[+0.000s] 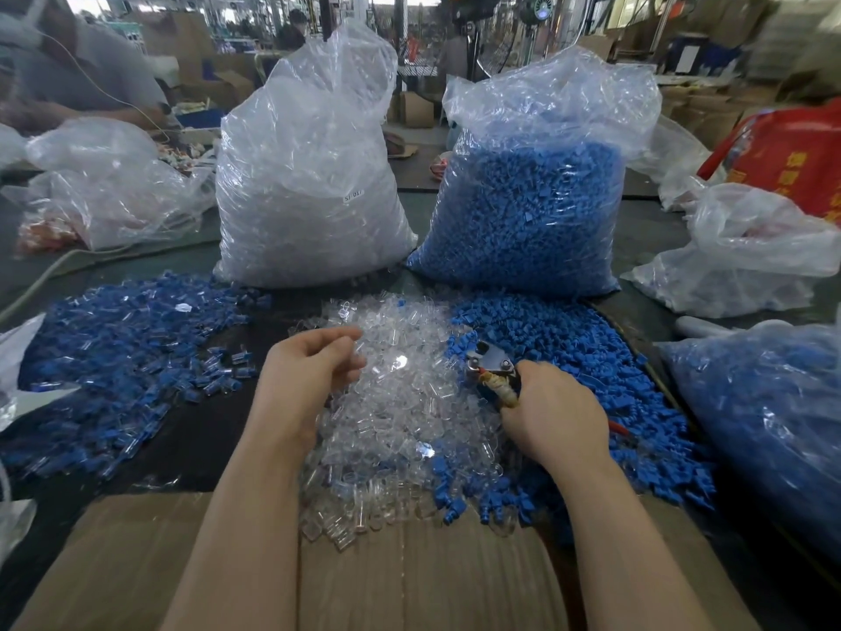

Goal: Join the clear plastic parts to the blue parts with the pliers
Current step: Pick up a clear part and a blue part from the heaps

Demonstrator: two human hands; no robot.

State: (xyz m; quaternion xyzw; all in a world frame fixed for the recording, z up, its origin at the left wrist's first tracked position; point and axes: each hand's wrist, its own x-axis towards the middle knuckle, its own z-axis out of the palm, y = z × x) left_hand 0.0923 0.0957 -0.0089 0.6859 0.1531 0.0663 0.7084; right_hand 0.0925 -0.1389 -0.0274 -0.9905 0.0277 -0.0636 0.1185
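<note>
A heap of clear plastic parts (400, 403) lies in the middle of the table. To its right spreads a heap of blue parts (569, 339). My right hand (553, 414) grips the pliers (493, 368), whose metal jaws point up and left over the edge of the blue heap. My left hand (309, 371) hovers over the left side of the clear heap with its fingers curled; whether it holds a clear part is too blurred to tell. A pile of joined blue-and-clear pieces (123, 352) covers the table on the left.
Behind the heaps stand a big bag of clear parts (309, 184) and a big bag of blue parts (532, 207). More plastic bags sit at left (113, 184) and right (755, 398). A cardboard sheet (409, 580) covers the near edge. A person sits at far left.
</note>
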